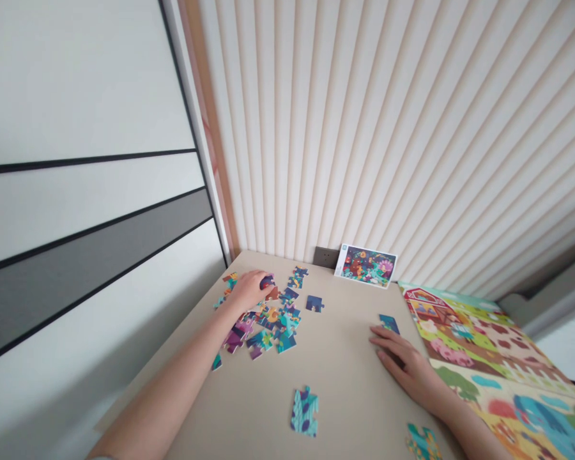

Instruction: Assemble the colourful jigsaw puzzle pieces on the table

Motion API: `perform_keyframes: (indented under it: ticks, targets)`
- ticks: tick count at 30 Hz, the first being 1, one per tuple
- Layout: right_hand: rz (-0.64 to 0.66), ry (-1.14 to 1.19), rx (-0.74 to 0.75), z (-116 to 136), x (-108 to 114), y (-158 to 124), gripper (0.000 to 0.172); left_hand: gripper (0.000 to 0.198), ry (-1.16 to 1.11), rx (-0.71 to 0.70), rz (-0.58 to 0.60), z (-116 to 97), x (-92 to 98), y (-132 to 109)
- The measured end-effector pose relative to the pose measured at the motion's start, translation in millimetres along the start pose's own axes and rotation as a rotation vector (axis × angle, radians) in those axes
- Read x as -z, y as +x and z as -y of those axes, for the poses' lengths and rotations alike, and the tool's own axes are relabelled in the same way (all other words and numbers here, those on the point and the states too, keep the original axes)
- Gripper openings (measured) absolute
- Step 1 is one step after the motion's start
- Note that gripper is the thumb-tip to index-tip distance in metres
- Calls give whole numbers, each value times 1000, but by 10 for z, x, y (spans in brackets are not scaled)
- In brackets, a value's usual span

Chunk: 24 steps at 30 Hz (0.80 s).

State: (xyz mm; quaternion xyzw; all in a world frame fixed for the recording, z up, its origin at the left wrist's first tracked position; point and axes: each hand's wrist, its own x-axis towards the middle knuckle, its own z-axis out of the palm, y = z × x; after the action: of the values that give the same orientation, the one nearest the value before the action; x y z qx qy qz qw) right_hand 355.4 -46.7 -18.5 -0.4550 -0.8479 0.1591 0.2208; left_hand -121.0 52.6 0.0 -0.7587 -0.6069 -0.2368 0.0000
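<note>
While the left hand (249,291) pinches a purple piece (267,280) (partly hidden), the right hand (409,367) is loosely spread.

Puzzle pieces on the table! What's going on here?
Someone is handling jigsaw pieces with bare hands. The left hand is holding a purple piece by a loose pile. The right hand is spread beside a blue piece on the table; whether they touch is hard to tell. A few other pieces lie apart, and a colourful picture card leans against the ribbed wall at the back.
</note>
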Motion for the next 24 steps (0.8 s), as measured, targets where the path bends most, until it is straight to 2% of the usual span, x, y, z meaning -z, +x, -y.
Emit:
perform_keyframes:
  ticks: [5, 9, 12, 15, 19, 21, 24]
  targets:
    - [12, 9, -11, 45, 21, -6, 34, 33, 2, -6, 21, 75, -34, -37]
    - [13, 19, -25, 98, 46, -5, 33, 34, 54, -70, -15, 37, 41, -57]
    - [2, 29, -17, 133, 62, 1, 33, 37, 27, -200, -56, -194, 144, -105]
    - [-8, 37, -10, 147, 70, 9, 33, 44, -100, -363, -41, -617, 190, -245]
    - [-10, 31, 0, 136, 66, 15, 33, 48, -244, -498, 94, -1130, 45, -459]
    - [-14, 37, 10, 125, 60, 14, 34, 51, -244, -503, 139, -1231, -58, -514]
    - [-19, 44, 14, 114, 51, 12, 34, 59, -196, -485, 145, -1199, -144, -516]
